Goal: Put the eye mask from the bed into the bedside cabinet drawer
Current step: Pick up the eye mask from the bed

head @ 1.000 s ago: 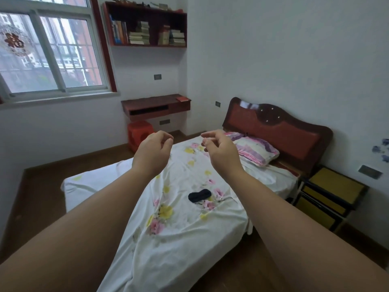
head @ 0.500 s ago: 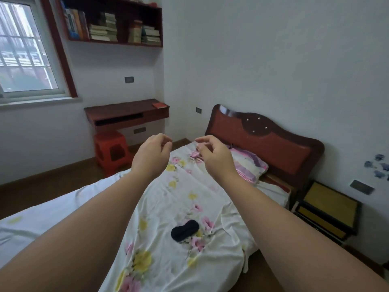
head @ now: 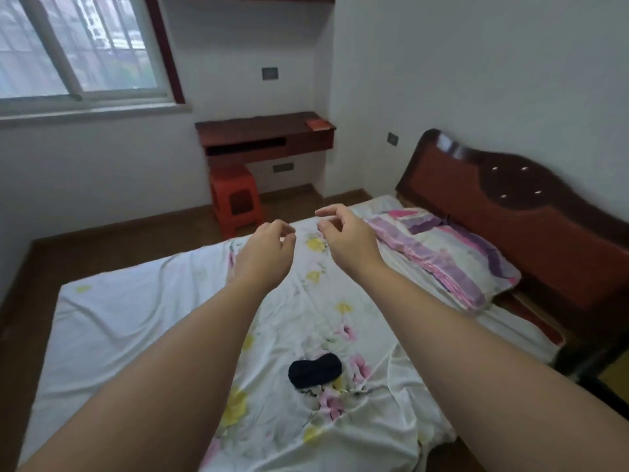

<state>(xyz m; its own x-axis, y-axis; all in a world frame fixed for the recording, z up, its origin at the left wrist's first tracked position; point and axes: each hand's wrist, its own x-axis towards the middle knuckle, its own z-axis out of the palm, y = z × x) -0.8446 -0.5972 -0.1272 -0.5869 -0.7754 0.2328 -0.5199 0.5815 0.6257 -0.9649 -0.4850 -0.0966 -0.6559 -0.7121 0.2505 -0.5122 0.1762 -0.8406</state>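
A black eye mask [head: 315, 370] lies flat on the white flowered sheet of the bed [head: 136, 318], between my two forearms and well short of my hands. My left hand [head: 263, 255] and my right hand [head: 349, 238] are stretched out above the middle of the bed, fingers loosely curled and apart, holding nothing. Of the bedside cabinet only a yellow sliver [head: 616, 373] shows at the right edge, and its drawer is out of view.
A striped pink and purple pillow [head: 452, 253] rests against the dark red headboard [head: 510, 206]. A red plastic stool [head: 235, 199] stands under a wall-mounted desk [head: 265, 136] at the far wall. Brown floor runs along the bed's left side.
The view has swung down and closer over the bed, so the eye mask now sits lower and nearer and the cabinet has slid almost out at the right. Both hands stay raised and empty.
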